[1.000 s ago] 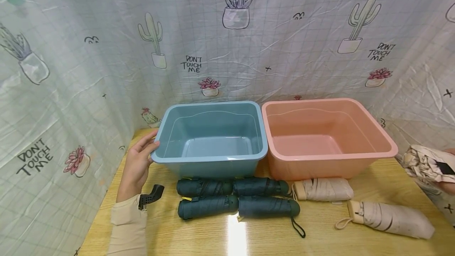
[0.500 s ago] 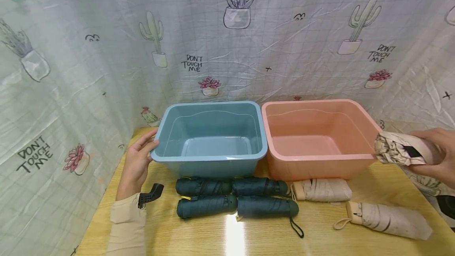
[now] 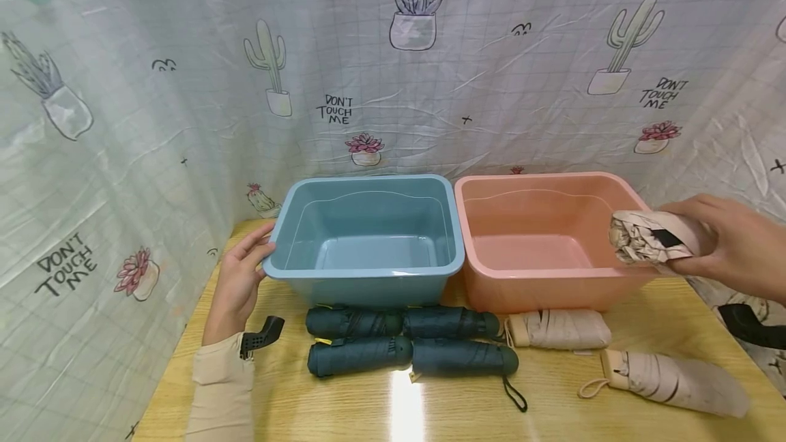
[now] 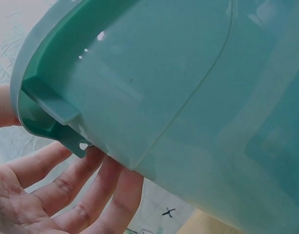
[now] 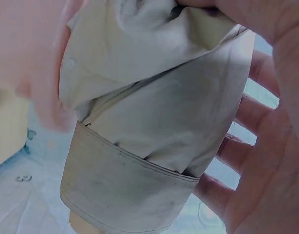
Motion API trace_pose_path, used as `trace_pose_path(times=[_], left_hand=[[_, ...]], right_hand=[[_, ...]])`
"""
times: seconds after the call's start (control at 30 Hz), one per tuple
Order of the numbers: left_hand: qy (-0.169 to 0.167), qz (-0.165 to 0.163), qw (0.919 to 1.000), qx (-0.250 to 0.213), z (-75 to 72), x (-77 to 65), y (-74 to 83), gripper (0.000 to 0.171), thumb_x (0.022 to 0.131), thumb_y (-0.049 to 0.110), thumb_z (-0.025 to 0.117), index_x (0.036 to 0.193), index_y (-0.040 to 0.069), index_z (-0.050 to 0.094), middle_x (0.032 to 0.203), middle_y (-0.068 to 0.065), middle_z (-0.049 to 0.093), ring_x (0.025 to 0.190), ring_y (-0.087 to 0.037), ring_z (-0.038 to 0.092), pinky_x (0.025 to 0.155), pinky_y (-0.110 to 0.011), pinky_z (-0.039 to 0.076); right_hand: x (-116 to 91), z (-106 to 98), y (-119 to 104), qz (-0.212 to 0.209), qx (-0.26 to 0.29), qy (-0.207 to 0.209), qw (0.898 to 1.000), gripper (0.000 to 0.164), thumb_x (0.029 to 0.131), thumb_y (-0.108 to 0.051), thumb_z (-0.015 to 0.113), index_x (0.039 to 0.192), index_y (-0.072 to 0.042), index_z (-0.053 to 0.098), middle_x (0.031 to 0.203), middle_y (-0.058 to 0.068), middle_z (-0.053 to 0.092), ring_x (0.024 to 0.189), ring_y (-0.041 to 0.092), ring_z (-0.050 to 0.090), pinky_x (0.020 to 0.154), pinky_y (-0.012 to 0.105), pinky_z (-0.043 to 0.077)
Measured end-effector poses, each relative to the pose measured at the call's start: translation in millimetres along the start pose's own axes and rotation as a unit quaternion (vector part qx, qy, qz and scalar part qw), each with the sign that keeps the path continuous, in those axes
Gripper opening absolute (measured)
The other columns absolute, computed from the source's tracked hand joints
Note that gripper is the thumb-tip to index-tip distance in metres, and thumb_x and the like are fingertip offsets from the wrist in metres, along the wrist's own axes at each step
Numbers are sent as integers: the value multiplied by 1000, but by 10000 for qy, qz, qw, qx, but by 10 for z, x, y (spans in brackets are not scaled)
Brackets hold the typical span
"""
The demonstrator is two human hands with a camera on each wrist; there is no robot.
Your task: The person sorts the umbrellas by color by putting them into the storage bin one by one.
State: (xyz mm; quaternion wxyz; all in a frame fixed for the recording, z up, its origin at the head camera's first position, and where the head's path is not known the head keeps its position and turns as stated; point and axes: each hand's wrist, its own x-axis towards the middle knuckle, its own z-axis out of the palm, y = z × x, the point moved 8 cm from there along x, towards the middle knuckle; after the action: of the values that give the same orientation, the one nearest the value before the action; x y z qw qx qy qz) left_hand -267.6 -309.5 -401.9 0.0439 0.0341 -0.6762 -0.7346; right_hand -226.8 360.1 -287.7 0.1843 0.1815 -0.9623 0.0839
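Note:
My right hand (image 3: 731, 244) grips a folded beige umbrella (image 3: 656, 237), its bunched cloth end pointing left over the right rim of the pink basin (image 3: 552, 273). Up close in the right wrist view, fingers and thumb wrap the umbrella's cloth (image 5: 154, 112), and a bit of handle shows below. At the left, my left hand (image 3: 241, 278) holds the rim of the blue basin (image 3: 368, 273). From the left wrist, its fingers (image 4: 86, 195) lie against the basin wall under the lip, with the thumb at the rim's outer side. Both basins have bare floors.
In front of the basins lie several folded dark green umbrellas (image 3: 359, 357) in two rows. Right of them lie two beige umbrellas, one close to the pink basin (image 3: 559, 329) and one nearer the front (image 3: 678, 382). A patterned curtain (image 3: 467, 74) hangs behind the wooden table (image 3: 331, 408).
My right hand has come in from the right edge, carrying the beige umbrella leftward and up to above the pink basin's right rim. The left hand has stayed at the blue basin.

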Motion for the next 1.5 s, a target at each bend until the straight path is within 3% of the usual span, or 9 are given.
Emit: trace_pose_path(times=[0.17, 0.33, 0.43, 0.83, 1.07, 1.33, 1.5], left_hand=[[-31, 7, 10000, -15, 7, 1, -5, 53, 103, 21, 63, 151, 4, 49, 116, 2, 59, 102, -10, 60, 75, -22, 57], [-41, 10, 10000, 0, 7, 6, -4, 53, 103, 21, 63, 151, 5, 49, 116, 3, 59, 102, -9, 60, 76, -21, 57], [-42, 12, 10000, 10, 6, 7, -2, 53, 103, 21, 64, 151, 5, 49, 117, 3, 59, 102, -9, 60, 76, -22, 57], [-44, 31, 10000, 15, 5, -1, -10, 53, 103, 21, 64, 151, 5, 49, 117, 3, 60, 103, -9, 61, 76, -22, 57], [-28, 46, 10000, 8, -3, 3, -8, 53, 103, 20, 64, 151, 4, 49, 116, 3, 60, 102, -9, 61, 75, -22, 57], [-2, 55, 10000, 57, -19, 0, -6, 53, 102, 22, 65, 150, 5, 50, 117, 3, 61, 103, -9, 61, 76, -21, 57], [9, 24, 10000, 29, -14, -6, -13, 54, 102, 23, 65, 150, 6, 50, 118, 3, 61, 104, -9, 61, 77, -21, 57]], right_hand=[[137, 19, -90, 5, 69, -185, 9998, 79, 50, -10, 101, 122, -6, 69, 106, 13, 69, 85, 4, 51, 61, 27, 43], [316, 61, -228, -177, -54, -220, 9996, 78, 50, -17, 102, 121, -6, 70, 106, 12, 70, 86, 23, 57, 64, 36, 45], [428, 109, -303, -322, -27, -277, 9991, 77, 50, -21, 101, 119, -6, 71, 108, 12, 70, 90, 26, 60, 70, 42, 46], [759, 278, -466, -454, 109, -863, 9952, 71, 56, -33, 100, 115, -10, 68, 96, 0, 63, 81, 16, 51, 67, 36, 41], [933, 370, -537, -414, 206, -1296, 9905, 73, 62, -32, 98, 125, -9, 68, 103, 4, 65, 86, 19, 54, 70, 38, 43], [1137, 506, -639, -477, 298, -1624, 9851, 76, 68, -33, 95, 133, -8, 65, 125, 14, 68, 102, 29, 64, 82, 49, 50], [1263, 648, -666, -526, 494, -1782, 9813, 72, 68, -30, 95, 130, -9, 67, 115, 8, 71, 93, 23, 62, 78, 43, 50]])
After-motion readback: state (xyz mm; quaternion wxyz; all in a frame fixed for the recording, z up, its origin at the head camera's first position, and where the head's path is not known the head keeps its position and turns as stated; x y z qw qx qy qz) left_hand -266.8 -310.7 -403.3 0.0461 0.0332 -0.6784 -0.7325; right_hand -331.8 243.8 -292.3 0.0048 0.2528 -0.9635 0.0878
